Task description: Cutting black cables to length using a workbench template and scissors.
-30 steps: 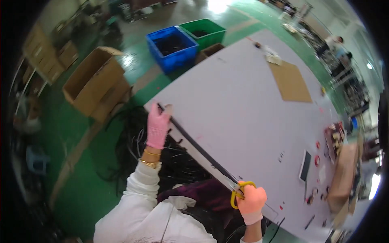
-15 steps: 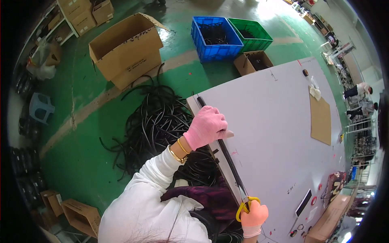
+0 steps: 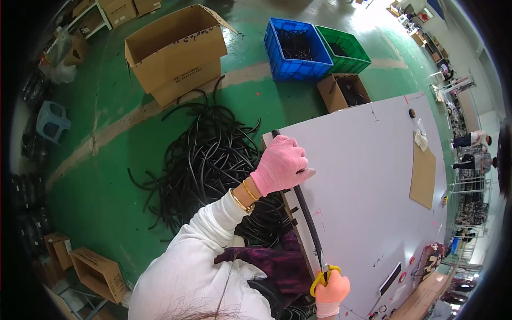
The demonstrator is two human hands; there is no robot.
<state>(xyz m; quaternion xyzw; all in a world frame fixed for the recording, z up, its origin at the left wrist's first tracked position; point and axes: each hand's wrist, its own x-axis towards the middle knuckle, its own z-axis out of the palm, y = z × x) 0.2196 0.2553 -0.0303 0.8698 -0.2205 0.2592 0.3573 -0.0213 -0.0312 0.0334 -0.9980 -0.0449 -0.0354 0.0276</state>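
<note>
A black rubber strip (image 3: 307, 213) runs along the near left edge of the white table (image 3: 362, 176). My left hand (image 3: 284, 164), in a pink glove, is closed round the strip near its far end. In an orange glove, my right hand (image 3: 332, 292) grips the yellow handles of a pair of scissors (image 3: 324, 274). The scissor blades meet the strip's near end; whether they are cutting through it I cannot tell. Beside the table a large tangled heap of black strips (image 3: 208, 154) lies on the green floor.
Beyond the heap stand a tall open cardboard box (image 3: 186, 80), a blue crate (image 3: 298, 69), a green crate (image 3: 352, 64) and a small carton (image 3: 333, 96). A brown cardboard sheet (image 3: 423, 178) and a roll of tape (image 3: 412, 113) lie on the table. A stool (image 3: 53, 122) is at far left.
My view has shifted slightly, so the table and boxes sit differently in it. Both hands keep their hold, and the scissors remain at the strip's near end.
</note>
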